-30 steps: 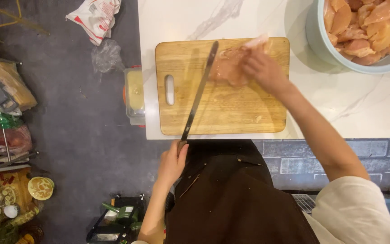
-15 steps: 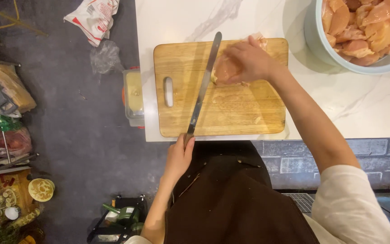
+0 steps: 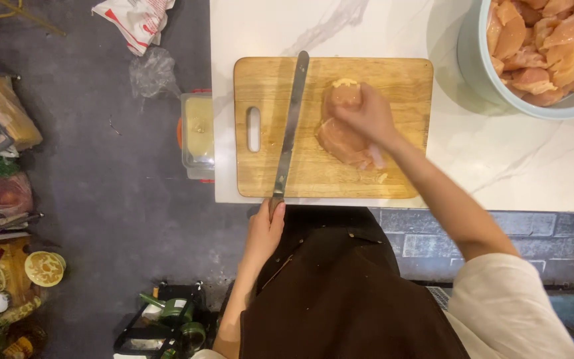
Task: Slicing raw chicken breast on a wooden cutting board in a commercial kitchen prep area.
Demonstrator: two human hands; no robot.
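A raw chicken breast (image 3: 339, 141) lies near the middle of a wooden cutting board (image 3: 260, 86) on a white marble counter (image 3: 499, 166). My right hand (image 3: 367, 116) presses down on top of the breast. A long knife (image 3: 291, 123) is gripped at the handle by my left hand (image 3: 265, 229), right at the counter's front edge. Its blade lies across the board just left of the meat, tip pointing away from me, apart from the chicken.
A pale blue bowl (image 3: 476, 73) heaped with raw chicken pieces (image 3: 539, 46) stands at the counter's far right. A clear lidded container (image 3: 198, 133) sits against the counter's left side. Bags (image 3: 137, 16), food packs (image 3: 1, 113) and bottles (image 3: 174, 312) clutter the dark floor on the left.
My right hand has drawn the chicken breast from the board's far right corner toward its middle. My left hand rose to the counter edge, swinging the knife more upright over the board.
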